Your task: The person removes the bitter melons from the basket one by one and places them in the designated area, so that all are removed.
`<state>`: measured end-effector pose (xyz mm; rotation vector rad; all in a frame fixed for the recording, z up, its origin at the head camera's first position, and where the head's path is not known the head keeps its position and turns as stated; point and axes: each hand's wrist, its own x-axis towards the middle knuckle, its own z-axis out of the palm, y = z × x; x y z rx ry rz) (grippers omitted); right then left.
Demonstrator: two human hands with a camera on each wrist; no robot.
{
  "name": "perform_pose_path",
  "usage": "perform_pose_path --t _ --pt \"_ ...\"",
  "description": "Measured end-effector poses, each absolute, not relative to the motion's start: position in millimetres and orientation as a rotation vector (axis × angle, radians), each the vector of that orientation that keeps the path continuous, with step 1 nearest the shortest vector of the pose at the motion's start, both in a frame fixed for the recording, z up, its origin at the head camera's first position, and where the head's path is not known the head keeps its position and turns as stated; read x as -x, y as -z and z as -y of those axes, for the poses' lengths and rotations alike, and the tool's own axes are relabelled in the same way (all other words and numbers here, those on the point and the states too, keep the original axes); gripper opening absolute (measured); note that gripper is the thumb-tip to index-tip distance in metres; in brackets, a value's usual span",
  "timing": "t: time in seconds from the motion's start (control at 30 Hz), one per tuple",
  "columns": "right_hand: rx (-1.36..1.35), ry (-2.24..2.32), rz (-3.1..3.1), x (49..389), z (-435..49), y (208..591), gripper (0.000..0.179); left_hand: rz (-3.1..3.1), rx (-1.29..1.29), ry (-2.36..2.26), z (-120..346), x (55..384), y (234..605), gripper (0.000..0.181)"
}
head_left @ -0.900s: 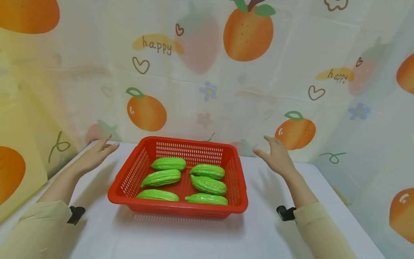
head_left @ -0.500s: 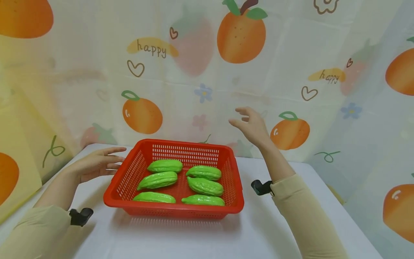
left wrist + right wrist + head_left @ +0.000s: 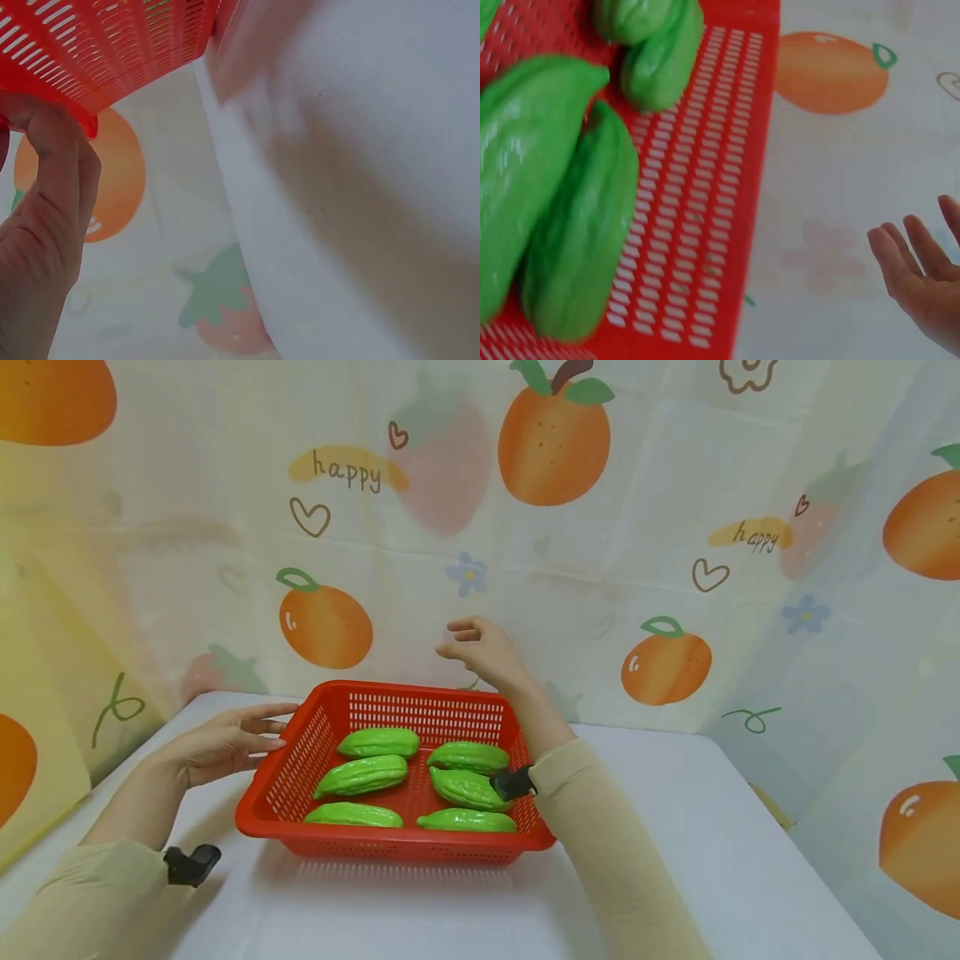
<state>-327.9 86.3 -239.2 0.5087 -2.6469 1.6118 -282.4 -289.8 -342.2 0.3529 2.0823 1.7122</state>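
Note:
A red perforated plastic basket [image 3: 405,838] stands on the white table, holding several green bitter melons [image 3: 362,776] in two columns. My left hand [image 3: 228,739] is at the basket's left side, its fingertips right at the rim; in the left wrist view its bent fingers [image 3: 56,150] come up to the red rim. My right hand [image 3: 483,652] is raised over the back of the basket, fingers loosely bent and holding nothing. The right forearm crosses above the basket's right side and hides part of it. In the right wrist view the right hand [image 3: 922,277] appears beside the basket.
The white table [image 3: 645,827] extends to the right and in front of the basket. A curtain [image 3: 555,568] printed with fruit hangs behind the table. Black wrist cameras [image 3: 192,865] sit at both cuffs.
My right hand has swept left from beside the basket to above its back edge. The left hand has moved right to the basket's left rim. The view has shifted slightly.

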Motion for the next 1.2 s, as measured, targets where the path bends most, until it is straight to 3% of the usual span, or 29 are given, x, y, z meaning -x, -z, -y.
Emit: perform_pose_path --t 0.17,0.5,0.7,1.07,1.2 --pt "-0.512 -1.780 2.664 335 -66 258 0.048 -2.045 -0.387 -1.749 289 281 344 0.057" --pt "-0.415 -1.964 2.725 347 -44 286 0.044 -2.080 -0.398 -1.730 288 282 345 0.064" --pt "-0.309 -2.097 2.803 351 -33 292 0.045 -2.028 -0.421 -1.790 292 283 349 0.051" --pt "-0.340 -1.846 2.969 349 -22 312 0.042 -2.076 -0.382 -1.732 291 284 346 0.061" --pt "-0.361 -1.785 3.007 349 -23 318 0.044 -2.040 -0.400 -1.754 290 283 347 0.056"
